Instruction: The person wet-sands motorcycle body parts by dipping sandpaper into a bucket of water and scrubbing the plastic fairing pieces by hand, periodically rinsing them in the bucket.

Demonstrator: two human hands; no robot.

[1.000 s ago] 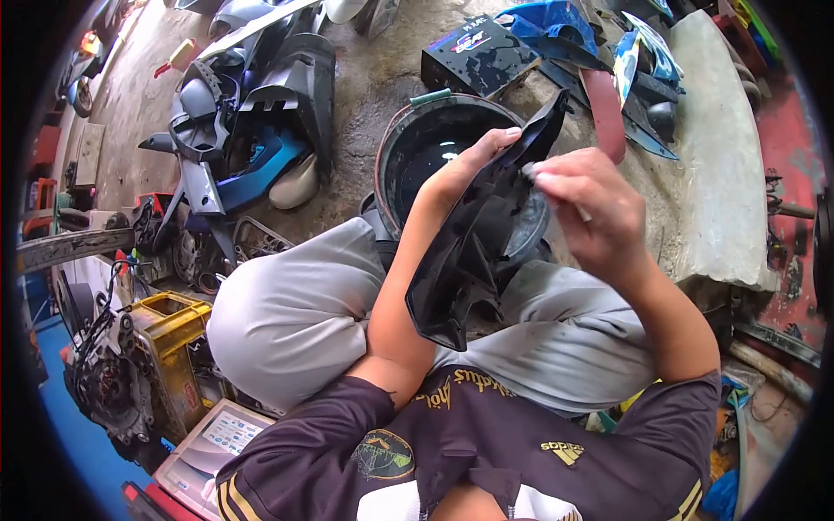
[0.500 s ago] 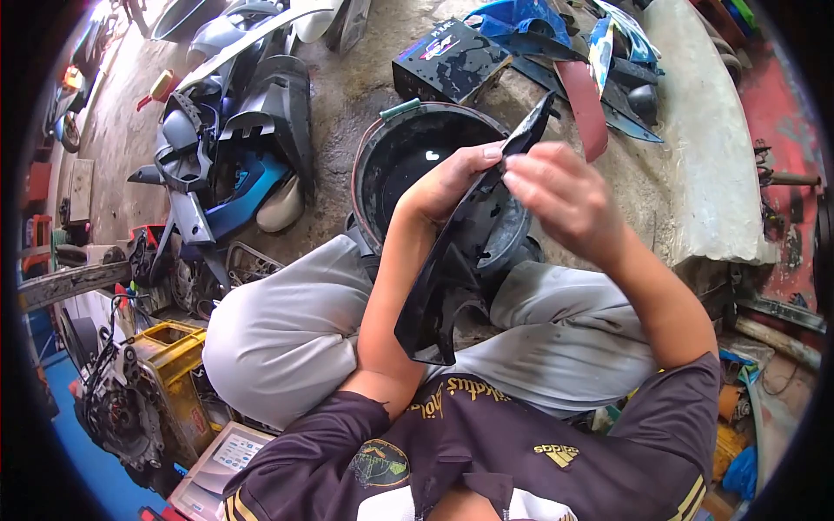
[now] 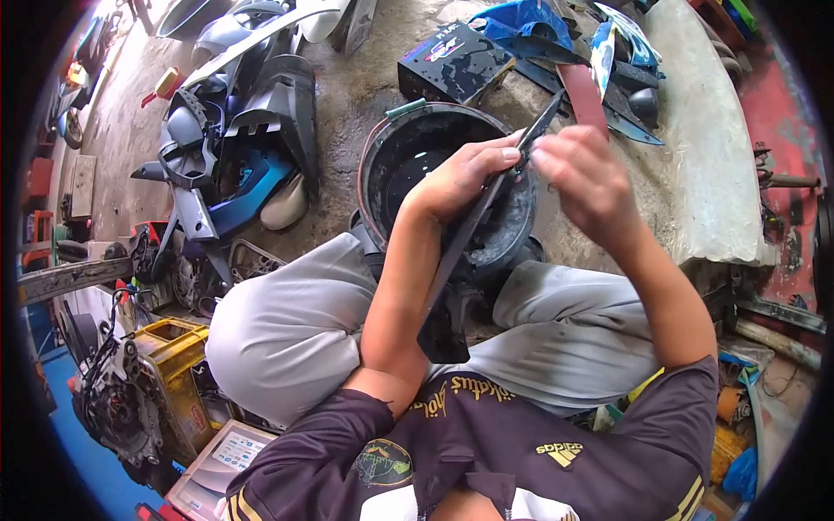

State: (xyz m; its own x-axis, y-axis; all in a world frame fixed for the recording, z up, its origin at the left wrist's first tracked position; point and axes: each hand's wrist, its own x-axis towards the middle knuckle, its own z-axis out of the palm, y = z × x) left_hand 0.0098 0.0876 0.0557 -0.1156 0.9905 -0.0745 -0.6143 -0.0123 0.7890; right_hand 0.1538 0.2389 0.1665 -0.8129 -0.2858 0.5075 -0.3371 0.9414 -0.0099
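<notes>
Work on the black panel (image 3: 540, 123) looks underway – left hand (image 3: 460, 180) gripping it over the bucket (image 3: 368, 193), right hand (image 3: 591, 181) curled beside it, contents unclear – though how much remains I cannot tell.

I get stained concrete floor (image 3: 347, 95) beyond the left hand (image 3: 465, 178), bright glare (image 3: 132, 30) far up-left of it. Right of the right hand (image 3: 589, 181): pale slab (image 3: 704, 156), then scuffed red surface (image 3: 795, 113). Yellow crate (image 3: 176, 349) lower left of both.

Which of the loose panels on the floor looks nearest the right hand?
The dull red panel, its near end right by the knuckles of the right hand; the blue panel lies farther off.
</notes>
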